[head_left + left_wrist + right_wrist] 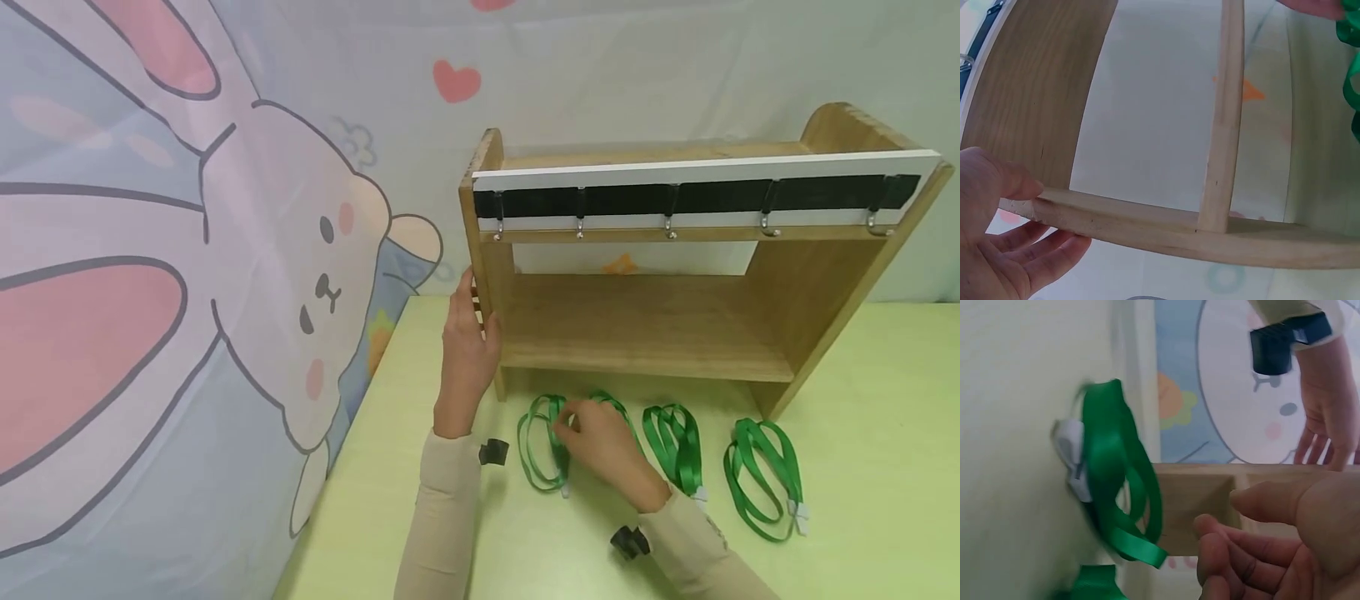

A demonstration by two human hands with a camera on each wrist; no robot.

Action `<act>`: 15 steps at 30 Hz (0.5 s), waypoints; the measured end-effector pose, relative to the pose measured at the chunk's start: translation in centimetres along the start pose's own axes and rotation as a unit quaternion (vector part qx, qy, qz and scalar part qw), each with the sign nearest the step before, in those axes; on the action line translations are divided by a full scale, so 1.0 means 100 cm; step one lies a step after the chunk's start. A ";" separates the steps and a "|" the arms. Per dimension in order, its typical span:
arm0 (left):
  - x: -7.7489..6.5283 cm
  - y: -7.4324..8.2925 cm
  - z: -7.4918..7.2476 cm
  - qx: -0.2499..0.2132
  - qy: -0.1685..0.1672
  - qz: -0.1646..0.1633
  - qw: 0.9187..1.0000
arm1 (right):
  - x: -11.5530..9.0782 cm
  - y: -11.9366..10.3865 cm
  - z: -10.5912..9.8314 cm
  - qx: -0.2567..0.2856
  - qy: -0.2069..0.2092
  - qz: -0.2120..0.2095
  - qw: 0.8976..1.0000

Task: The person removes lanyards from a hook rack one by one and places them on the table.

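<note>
My left hand point(468, 346) holds the left side panel of a wooden shelf point(645, 321); in the left wrist view the thumb lies on one face of the panel's edge and the fingers point(1054, 259) on the other. Over the leftmost green lanyard point(528, 454) hovers my right hand point(603, 446). Its thumb and fingers are loosely bent with a gap between them and nothing held, as the right wrist view shows. That looped lanyard point(1107, 444) lies beside the fingers there. A second lanyard point(613, 402) is partly hidden behind the right hand.
Two more green lanyards point(675, 442) with white clips lie to the right on the pale green table point(862, 467). Several metal hooks point(670, 225) hang from a black-and-white strip point(720, 198) across the shelf's upper front. A rabbit-print cloth point(285, 208) hangs behind and at left.
</note>
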State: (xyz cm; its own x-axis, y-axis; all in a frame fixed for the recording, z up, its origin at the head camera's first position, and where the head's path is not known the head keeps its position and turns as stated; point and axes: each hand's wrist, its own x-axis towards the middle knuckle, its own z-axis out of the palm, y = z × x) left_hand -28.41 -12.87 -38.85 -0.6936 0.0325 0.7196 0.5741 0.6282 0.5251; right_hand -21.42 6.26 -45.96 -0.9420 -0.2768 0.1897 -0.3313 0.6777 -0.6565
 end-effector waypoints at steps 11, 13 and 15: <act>-0.007 0.003 -0.021 0.020 -0.023 -0.003 1.000 | -0.007 -0.015 -0.033 0.011 0.040 -0.015 0.999; -0.010 0.003 -0.024 0.030 -0.031 0.001 0.999 | -0.009 -0.017 -0.042 0.009 0.053 -0.014 0.998; -0.014 0.003 -0.027 0.038 -0.041 0.005 0.998 | -0.012 -0.017 -0.050 0.003 0.062 -0.014 0.998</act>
